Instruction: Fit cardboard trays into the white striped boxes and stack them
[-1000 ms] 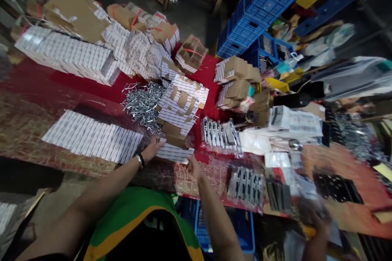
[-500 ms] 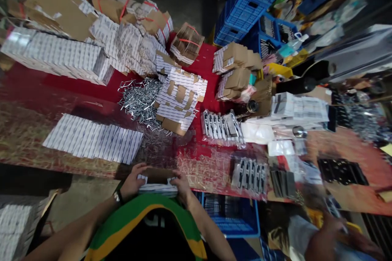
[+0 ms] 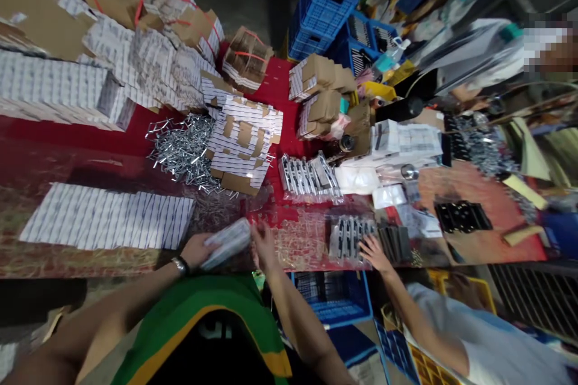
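Near the front edge of the red table [image 3: 293, 243], the left hand [image 3: 197, 251] grips one end of a striped carton [image 3: 228, 242], print lost to blur. At its other end, the right hand [image 3: 265, 246] smears; whether it's grasping, I can't tell. Leftward lies a carton row [image 3: 108, 216]; beyond, flattened cartons [image 3: 244, 143] partly hide a metal heap [image 3: 183, 150]. A long carton stack [image 3: 54, 87] runs out of frame.

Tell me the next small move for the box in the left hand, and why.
Probably carry the box left to the end of the row of striped boxes: the left hand grips it, the row's right end lies close by, and its boxes look similar. The right hand is near the box's other end; blur hides whether it touches.
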### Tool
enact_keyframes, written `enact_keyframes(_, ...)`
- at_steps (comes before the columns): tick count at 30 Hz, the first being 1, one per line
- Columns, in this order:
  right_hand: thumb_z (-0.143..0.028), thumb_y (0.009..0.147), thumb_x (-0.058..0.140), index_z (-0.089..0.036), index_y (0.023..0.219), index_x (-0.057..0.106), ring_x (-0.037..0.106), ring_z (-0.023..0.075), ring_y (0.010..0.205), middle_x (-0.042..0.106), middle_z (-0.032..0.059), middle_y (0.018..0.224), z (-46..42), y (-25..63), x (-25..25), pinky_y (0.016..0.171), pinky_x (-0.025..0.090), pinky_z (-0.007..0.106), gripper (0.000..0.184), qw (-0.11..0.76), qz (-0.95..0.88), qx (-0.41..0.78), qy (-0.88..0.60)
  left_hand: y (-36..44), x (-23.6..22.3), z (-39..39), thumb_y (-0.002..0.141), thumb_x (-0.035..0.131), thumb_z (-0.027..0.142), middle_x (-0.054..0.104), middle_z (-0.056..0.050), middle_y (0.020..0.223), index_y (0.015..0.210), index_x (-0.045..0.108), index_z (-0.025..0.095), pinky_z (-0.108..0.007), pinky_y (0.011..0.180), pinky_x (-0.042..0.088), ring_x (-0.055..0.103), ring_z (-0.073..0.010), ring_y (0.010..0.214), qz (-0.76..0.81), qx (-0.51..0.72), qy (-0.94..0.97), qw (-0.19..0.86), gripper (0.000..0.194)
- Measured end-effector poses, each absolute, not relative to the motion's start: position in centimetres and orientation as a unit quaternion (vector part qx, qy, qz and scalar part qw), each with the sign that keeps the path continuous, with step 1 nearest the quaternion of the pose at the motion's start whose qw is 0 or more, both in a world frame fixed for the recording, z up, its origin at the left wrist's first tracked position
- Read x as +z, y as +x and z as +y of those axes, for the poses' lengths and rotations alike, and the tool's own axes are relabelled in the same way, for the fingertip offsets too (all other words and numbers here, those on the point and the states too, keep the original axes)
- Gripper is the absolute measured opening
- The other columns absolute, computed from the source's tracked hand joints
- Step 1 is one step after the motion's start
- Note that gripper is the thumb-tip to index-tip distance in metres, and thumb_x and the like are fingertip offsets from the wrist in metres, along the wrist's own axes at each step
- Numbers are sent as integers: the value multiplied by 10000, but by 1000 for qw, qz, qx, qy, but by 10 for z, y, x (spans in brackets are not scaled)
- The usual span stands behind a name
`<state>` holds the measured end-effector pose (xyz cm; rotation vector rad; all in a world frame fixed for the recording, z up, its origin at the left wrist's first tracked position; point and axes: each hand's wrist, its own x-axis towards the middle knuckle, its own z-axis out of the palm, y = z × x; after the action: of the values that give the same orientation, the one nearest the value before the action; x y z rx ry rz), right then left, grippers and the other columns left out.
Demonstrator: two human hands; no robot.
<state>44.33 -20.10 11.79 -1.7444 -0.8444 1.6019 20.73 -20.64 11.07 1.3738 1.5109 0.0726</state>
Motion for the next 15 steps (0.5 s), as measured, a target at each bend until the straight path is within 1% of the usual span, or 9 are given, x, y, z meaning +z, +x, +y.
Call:
enact_keyframes(2,-609,900,653,-245,1279,688,730,251,1013,764,88,1224,-180,447,111,859,617,398,527,357,-264,628,-640,229,96,-181,1008,468,491,820,-100,1105,1145,800,177,-341,905,587,757,-265,1000,652,83,582,480,478)
enact_keyframes(4,-508,904,680,-226,1235,708,719,250,998,770,93,1190,-159,451,104,875,608,396,436,323,-353,604,-637,249,78,-148,1033,424,387,788,-128,1206,1203,774,161,-359,998,562,718,-271,1122,660,96,601,441,449)
enact_keyframes(5,-436,914,682,-217,1182,732,704,250,1036,767,100,1190,-151,453,99,921,591,392,350,273,-440,557,-650,257,69,-130,1021,429,319,757,-157,1267,1233,755,145,-395,1060,533,679,-289,1201,666,95,609,420,427)
enact_keyframes(7,-308,935,665,-200,1047,771,673,254,1113,760,121,1194,-141,460,93,995,542,382,188,127,-594,441,-661,268,52,-95,976,434,202,685,-224,1349,1251,725,103,-505,1136,465,585,-348,1310,683,91,620,375,413)
enact_keyframes(9,-253,912,705,-189,960,783,656,272,1142,762,133,1177,-138,470,91,1009,510,384,112,10,-663,375,-648,271,39,-68,936,425,139,657,-264,1313,1150,732,80,-591,1125,435,535,-398,1316,689,81,632,344,378)
enact_keyframes(10,-275,884,757,-190,937,785,657,281,1130,769,127,1137,-136,478,94,993,506,382,104,-19,-676,373,-635,270,33,-59,923,424,126,659,-267,1259,1064,736,79,-607,1109,434,532,-409,1294,688,74,639,337,346)
enact_keyframes(12,-412,857,820,-197,894,786,667,277,1050,775,100,1013,-127,502,105,937,507,364,220,-18,-673,379,-635,263,24,-53,904,446,135,663,-245,1144,909,717,90,-602,1096,436,540,-407,1244,677,71,658,322,275)
enact_keyframes(14,-557,962,685,-193,942,794,663,262,986,762,102,975,-101,542,124,906,505,357,380,13,-640,340,-688,254,19,-63,901,493,191,657,-212,1088,839,694,104,-588,1113,429,545,-393,1218,665,78,676,308,227)
enact_keyframes(15,-567,1025,576,-180,995,798,661,259,978,756,120,1003,-82,568,133,912,505,363,448,41,-590,283,-755,250,18,-74,904,519,232,654,-200,1094,836,693,113,-587,1130,421,544,-387,1220,663,87,681,300,222)
